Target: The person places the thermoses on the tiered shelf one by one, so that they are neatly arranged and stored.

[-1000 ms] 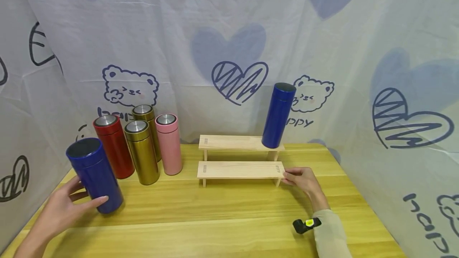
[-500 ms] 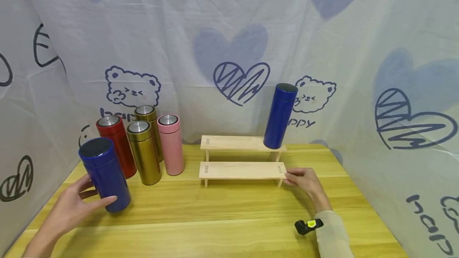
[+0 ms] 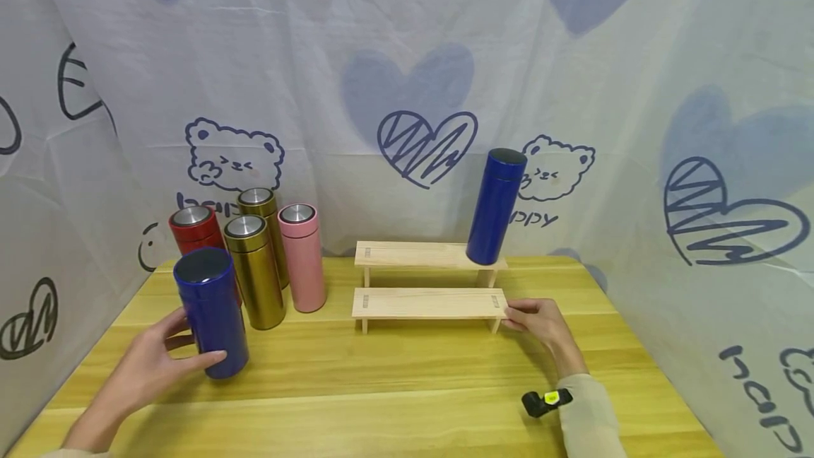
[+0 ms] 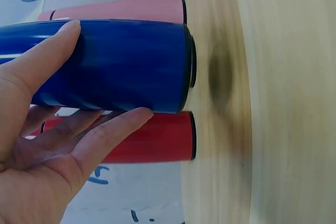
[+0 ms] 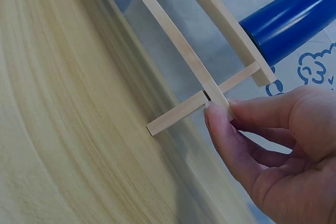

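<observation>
My left hand (image 3: 152, 359) grips a blue thermos (image 3: 216, 316) at the left of the table, thumb on one side and fingers on the other. In the left wrist view the base of the blue thermos (image 4: 131, 66) hangs apart from the tabletop, over its shadow. My right hand (image 3: 543, 327) pinches the right end of the lower step of a two-tier wooden stand (image 3: 420, 301). Another blue thermos (image 3: 496, 210) stands on the right part of the upper step. In the right wrist view, thumb and forefinger (image 5: 223, 142) hold the board's end.
Behind the held thermos stand a red thermos (image 3: 193, 228), partly hidden, a front gold thermos (image 3: 256, 278), a rear gold one (image 3: 272, 232) and a pink one (image 3: 303, 263). A printed cloth (image 3: 318, 90) hangs behind the wooden table (image 3: 356, 387) and along its sides.
My left hand has carried the blue thermos to the right, and it now covers much of the red thermos. The right hand keeps its pinch on the stand without visible movement.
</observation>
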Available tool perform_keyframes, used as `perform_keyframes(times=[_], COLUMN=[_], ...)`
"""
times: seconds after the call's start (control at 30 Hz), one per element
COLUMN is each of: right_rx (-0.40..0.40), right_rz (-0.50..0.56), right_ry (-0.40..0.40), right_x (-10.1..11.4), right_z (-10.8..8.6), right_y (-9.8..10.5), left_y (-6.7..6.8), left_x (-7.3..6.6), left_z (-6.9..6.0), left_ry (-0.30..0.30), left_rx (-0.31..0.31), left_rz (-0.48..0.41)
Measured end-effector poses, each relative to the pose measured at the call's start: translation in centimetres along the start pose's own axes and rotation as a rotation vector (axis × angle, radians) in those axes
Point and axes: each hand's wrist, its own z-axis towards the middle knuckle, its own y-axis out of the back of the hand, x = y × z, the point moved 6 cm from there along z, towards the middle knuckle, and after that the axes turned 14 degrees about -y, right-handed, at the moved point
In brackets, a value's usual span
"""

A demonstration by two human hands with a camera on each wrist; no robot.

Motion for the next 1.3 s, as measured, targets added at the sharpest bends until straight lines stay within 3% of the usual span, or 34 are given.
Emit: perform_keyframes(times=[0.33, 0.57, 0.73, 1.03, 1.3], right_rx=[-0.003, -0.011, -0.016, -0.008, -0.013], right_rz=[-0.001, -0.012, -0.020, -0.019, -0.031], right_ry=[-0.006, -0.010, -0.010, -0.004, 0.004], right_x=[0.2, 0.2, 0.2, 0.2, 0.2], right_z=[-0.2, -0.2, -0.1, -0.2, -0.3], right_y=[0.1, 0.1, 0.1, 0.2, 0.0], left_y=[-1.6, -2.6, -3.0, -3.9, -4.3], left_x=[-1.3, -2.3, -3.2, -4.6, -5.4], left_z=[1.0, 1.8, 2.6, 4.1, 5.0], left_ry=[-0.063, -0.062, -0.078, -0.160, -0.176], left_rx=[0.020, 0.042, 0.056, 0.053, 0.064], left_rz=[-0.026, -0.046, -0.056, -0.112, -0.113])
